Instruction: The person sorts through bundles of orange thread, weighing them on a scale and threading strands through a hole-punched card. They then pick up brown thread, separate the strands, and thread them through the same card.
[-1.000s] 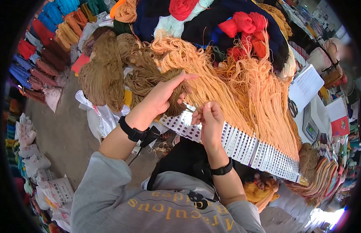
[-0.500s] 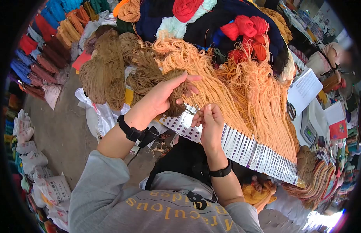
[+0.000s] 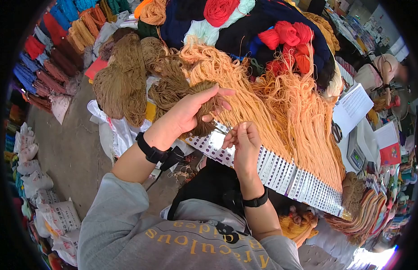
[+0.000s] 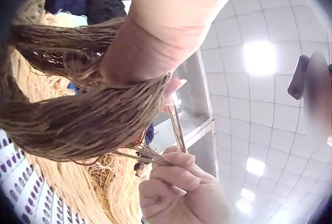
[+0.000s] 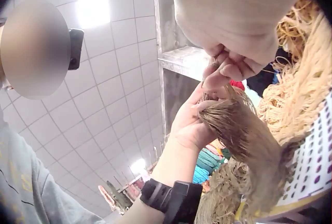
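Note:
A skein of brown yarn (image 4: 78, 125) hangs looped over my left hand (image 3: 184, 114), which holds it near the table's front edge. In the left wrist view the skein passes round the base of the thumb, while the index finger points outward in the head view. To the right of it, my right hand (image 3: 247, 146) pinches a few thin brown strands (image 4: 142, 154) between thumb and curled fingers. These strands run taut from the held skein to the right fingertips. More brown skeins (image 3: 121, 85) lie to the left of my left hand.
Long peach yarn (image 3: 258, 121) covers the table, its ends along white cards with punched holes (image 3: 303, 182). Red yarn balls (image 3: 287, 33) sit on dark yarn behind. Scissors (image 3: 336, 132), papers (image 3: 353, 105) and a scale (image 3: 358, 153) stand at right. White sacks (image 3: 58, 216) line the floor at left.
My right hand has shifted slightly down, and the strands between the hands show more clearly. My left hand keeps the skein in nearly the same place; its fingers have moved a little to the right.

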Demonstrator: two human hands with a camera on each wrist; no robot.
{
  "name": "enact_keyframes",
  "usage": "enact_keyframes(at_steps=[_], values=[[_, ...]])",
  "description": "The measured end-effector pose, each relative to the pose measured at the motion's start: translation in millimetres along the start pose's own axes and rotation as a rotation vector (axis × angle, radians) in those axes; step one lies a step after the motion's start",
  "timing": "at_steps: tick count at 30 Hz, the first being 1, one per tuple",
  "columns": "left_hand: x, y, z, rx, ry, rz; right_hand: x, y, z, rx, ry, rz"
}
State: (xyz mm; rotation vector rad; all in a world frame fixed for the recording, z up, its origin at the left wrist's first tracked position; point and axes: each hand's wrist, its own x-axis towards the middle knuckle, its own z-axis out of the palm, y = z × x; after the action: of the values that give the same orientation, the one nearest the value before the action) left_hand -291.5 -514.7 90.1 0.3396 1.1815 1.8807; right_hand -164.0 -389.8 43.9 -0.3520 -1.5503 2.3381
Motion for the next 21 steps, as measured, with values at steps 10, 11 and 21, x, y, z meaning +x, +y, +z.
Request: enact_keyframes(at_steps=[10, 11, 21], values=[[2.8, -2.7, -5.3, 0.000, -0.024, 0.005, -0.1, 0.4, 2.3, 0.017, 0.005, -0.021], [3.0, -2.8, -5.6, 0.000, -0.026, 0.004, 0.0, 0.5, 2.4, 0.019, 0.008, -0.022], [4.7, -4.6, -6.5, -0.006, -0.026, 0.007, 0.8, 2.5, 0.7, 0.025, -0.007, -0.047]])
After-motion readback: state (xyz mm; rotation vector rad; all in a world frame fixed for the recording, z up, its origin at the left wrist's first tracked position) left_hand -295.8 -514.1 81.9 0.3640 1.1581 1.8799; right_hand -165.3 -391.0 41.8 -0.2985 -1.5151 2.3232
